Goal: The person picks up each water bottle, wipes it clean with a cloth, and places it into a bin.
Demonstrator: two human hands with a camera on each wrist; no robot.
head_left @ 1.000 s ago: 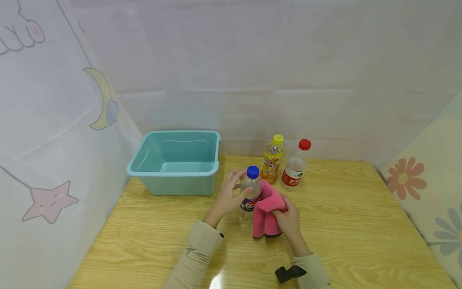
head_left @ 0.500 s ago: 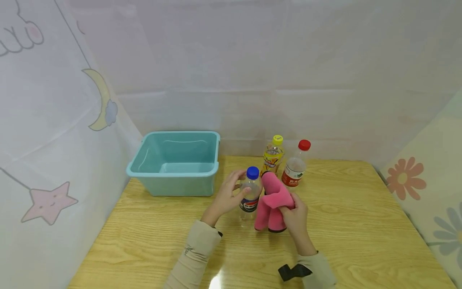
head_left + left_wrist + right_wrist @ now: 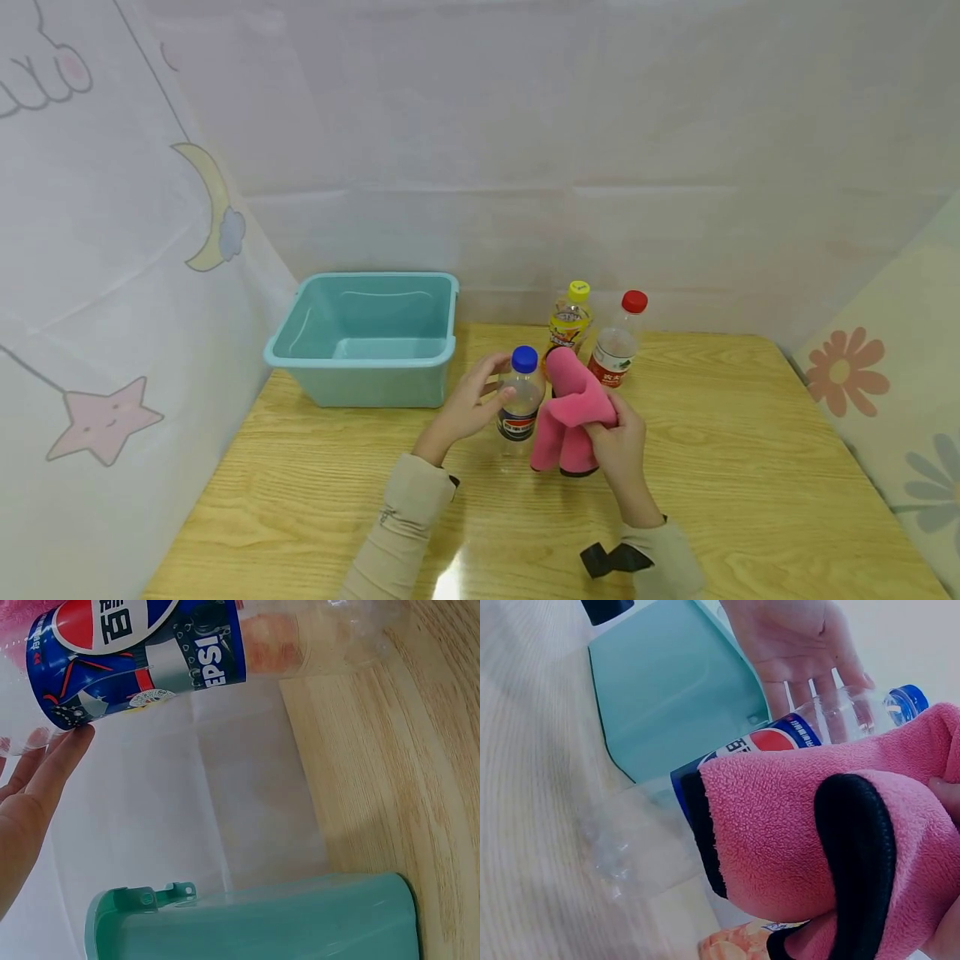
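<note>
A clear plastic Pepsi bottle [image 3: 517, 412] with a blue cap and dark blue label stands upright on the wooden table. My left hand [image 3: 468, 404] holds its upper part from the left, thumb in front and fingers behind. In the right wrist view those fingers show behind the clear plastic. My right hand [image 3: 621, 433] grips a folded pink cloth [image 3: 576, 408] with black edging, just right of the bottle. Seen from the right wrist, the cloth [image 3: 780, 832] covers part of the label; from the left wrist, the label [image 3: 142, 652] faces the camera, fingertips touching its edge.
A light teal plastic basin [image 3: 375, 385] stands at the back left. Behind the cloth are a yellow-capped drink bottle [image 3: 567, 327] and a red-capped bottle [image 3: 617, 343], both partly covered. A pale fabric backdrop [image 3: 525, 167] encloses the table [image 3: 750, 467].
My right hand has drawn the cloth rightward and slightly up, off the bottle's side. The Pepsi label has turned a little, while my left hand stays at the bottle.
</note>
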